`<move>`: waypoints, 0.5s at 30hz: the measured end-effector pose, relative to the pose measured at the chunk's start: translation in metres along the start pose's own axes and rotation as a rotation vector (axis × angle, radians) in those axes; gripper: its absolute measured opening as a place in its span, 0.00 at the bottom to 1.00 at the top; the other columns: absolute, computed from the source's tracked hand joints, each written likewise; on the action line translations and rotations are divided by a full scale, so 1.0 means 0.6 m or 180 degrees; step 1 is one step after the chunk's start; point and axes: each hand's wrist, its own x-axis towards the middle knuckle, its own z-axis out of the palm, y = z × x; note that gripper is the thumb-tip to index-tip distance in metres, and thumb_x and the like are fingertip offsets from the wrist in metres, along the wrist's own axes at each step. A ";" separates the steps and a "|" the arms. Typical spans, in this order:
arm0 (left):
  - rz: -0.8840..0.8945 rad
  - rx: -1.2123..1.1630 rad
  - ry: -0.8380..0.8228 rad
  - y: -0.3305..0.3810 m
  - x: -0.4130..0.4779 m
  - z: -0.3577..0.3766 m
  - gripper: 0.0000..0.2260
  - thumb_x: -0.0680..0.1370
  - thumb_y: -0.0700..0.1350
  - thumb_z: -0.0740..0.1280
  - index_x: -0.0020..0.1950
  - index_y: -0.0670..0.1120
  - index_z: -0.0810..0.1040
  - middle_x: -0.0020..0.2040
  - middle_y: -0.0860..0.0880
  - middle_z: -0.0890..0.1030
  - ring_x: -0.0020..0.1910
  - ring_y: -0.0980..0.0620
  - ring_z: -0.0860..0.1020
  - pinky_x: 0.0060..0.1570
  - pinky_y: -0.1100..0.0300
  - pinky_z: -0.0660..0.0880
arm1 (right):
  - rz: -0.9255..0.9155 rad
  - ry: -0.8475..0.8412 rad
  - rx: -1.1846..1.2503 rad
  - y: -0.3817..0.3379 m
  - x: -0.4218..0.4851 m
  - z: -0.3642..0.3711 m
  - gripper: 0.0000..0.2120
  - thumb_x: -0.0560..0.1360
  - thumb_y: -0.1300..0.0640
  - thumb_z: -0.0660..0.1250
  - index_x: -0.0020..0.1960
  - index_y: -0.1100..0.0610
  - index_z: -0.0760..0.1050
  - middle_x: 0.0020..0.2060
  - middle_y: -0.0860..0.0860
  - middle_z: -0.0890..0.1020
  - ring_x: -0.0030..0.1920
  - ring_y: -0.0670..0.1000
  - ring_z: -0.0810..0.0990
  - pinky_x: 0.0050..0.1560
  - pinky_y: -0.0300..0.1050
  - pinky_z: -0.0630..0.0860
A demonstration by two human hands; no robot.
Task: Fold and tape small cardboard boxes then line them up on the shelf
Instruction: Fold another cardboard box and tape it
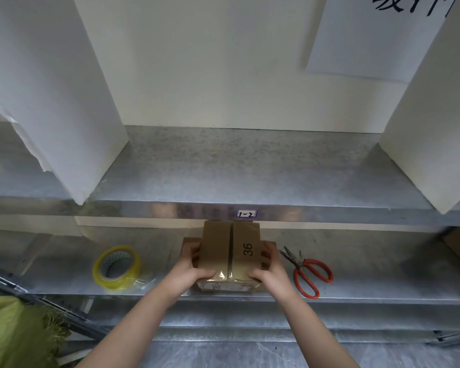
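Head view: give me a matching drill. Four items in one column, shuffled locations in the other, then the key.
Things:
1. tape roll
2. scissors
3. cardboard box
4. label

Places:
A. stuck on the front edge of the upper shelf
B. on the lower shelf, left of the box
C. on the lower shelf, right of the box
D. gripped between the left hand and the right hand

Pairs: 1-B, 2-C, 3-D, 4-A
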 end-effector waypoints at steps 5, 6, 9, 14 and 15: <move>0.0282 0.0099 0.0356 0.014 -0.012 0.000 0.40 0.71 0.45 0.77 0.75 0.56 0.56 0.66 0.55 0.69 0.66 0.52 0.70 0.68 0.54 0.67 | -0.0038 0.0090 0.0038 -0.016 -0.009 -0.003 0.30 0.70 0.62 0.73 0.68 0.51 0.67 0.64 0.48 0.75 0.64 0.50 0.74 0.62 0.49 0.74; 0.0317 0.0006 0.0366 0.016 -0.016 0.000 0.37 0.71 0.45 0.77 0.74 0.56 0.59 0.67 0.55 0.70 0.66 0.52 0.70 0.67 0.54 0.67 | -0.0040 0.0107 0.0086 -0.020 -0.013 -0.002 0.29 0.69 0.65 0.73 0.66 0.52 0.67 0.62 0.48 0.75 0.64 0.52 0.74 0.62 0.51 0.75; 0.0330 -0.0679 0.0435 0.038 -0.029 -0.003 0.26 0.70 0.54 0.76 0.64 0.57 0.69 0.62 0.54 0.75 0.64 0.53 0.73 0.61 0.57 0.70 | -0.0206 0.0107 0.0435 -0.030 -0.031 0.001 0.30 0.67 0.60 0.75 0.64 0.48 0.67 0.60 0.47 0.77 0.64 0.52 0.75 0.63 0.53 0.75; 0.0352 -0.1021 0.0955 0.077 -0.043 -0.002 0.23 0.73 0.57 0.69 0.64 0.53 0.67 0.58 0.48 0.76 0.59 0.49 0.76 0.59 0.52 0.74 | -0.0483 0.0218 0.0609 -0.050 -0.060 0.012 0.30 0.71 0.35 0.68 0.70 0.40 0.66 0.67 0.44 0.73 0.66 0.44 0.72 0.69 0.53 0.70; 0.0397 -0.1005 0.0927 0.076 -0.049 -0.001 0.23 0.74 0.52 0.71 0.65 0.54 0.66 0.57 0.50 0.76 0.57 0.52 0.76 0.55 0.58 0.74 | -0.0520 0.0286 0.0618 -0.051 -0.063 0.013 0.25 0.73 0.39 0.69 0.68 0.41 0.69 0.64 0.45 0.75 0.64 0.43 0.74 0.68 0.53 0.72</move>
